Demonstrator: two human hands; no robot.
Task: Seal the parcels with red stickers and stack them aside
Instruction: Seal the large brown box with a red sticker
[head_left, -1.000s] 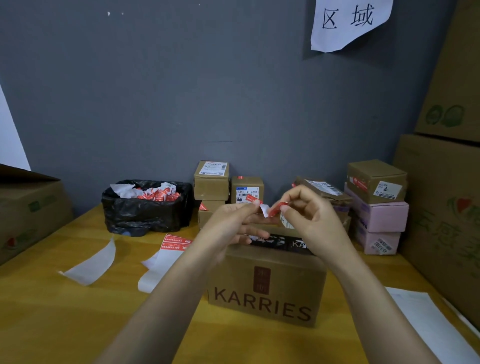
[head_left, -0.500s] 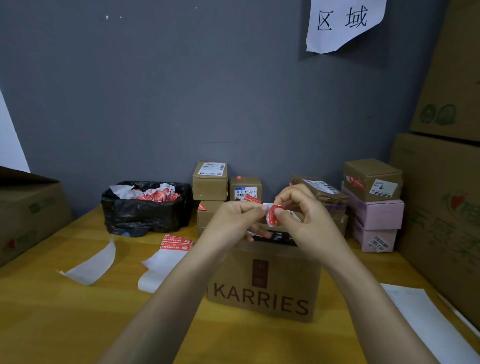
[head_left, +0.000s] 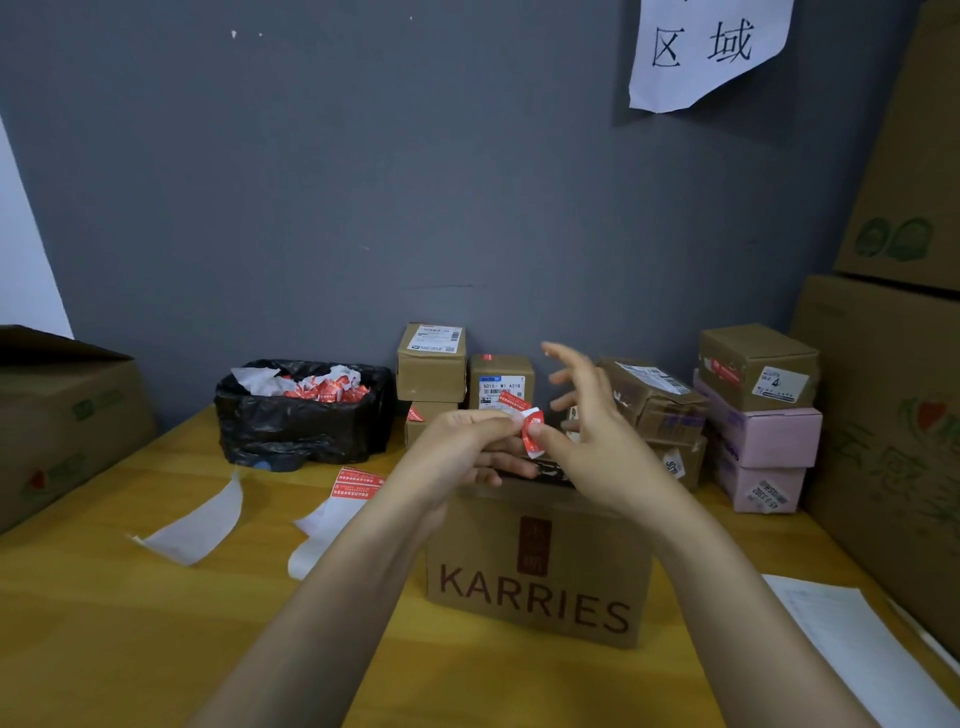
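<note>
- The left fingertips (head_left: 508, 423) are pinching the red sticker (head_left: 533, 435), which is curling on itself just above the centre of the frame.
- The left hand (head_left: 457, 452) is doing all the holding. The right hand (head_left: 602, 441) is hovering beside it with fingers spread wide, its thumb meeting the sticker's lower edge; whether glue is catching there I cannot tell.
- To do this step well, the right thumb and forefinger should probably be taking the free end and drawing the strip flat, touching only the corners, before it goes down across the seam.
- The KARRIES parcel (head_left: 535, 571) is sitting directly under both hands, its top seam mostly hidden.
- Further out, a sticker sheet (head_left: 356, 483) is lying left of it on the table (head_left: 104, 639), a black bin bag (head_left: 291, 431) is holding peeled backings at centre left, and stacked parcels (head_left: 431, 358) are lining the back wall.
</note>
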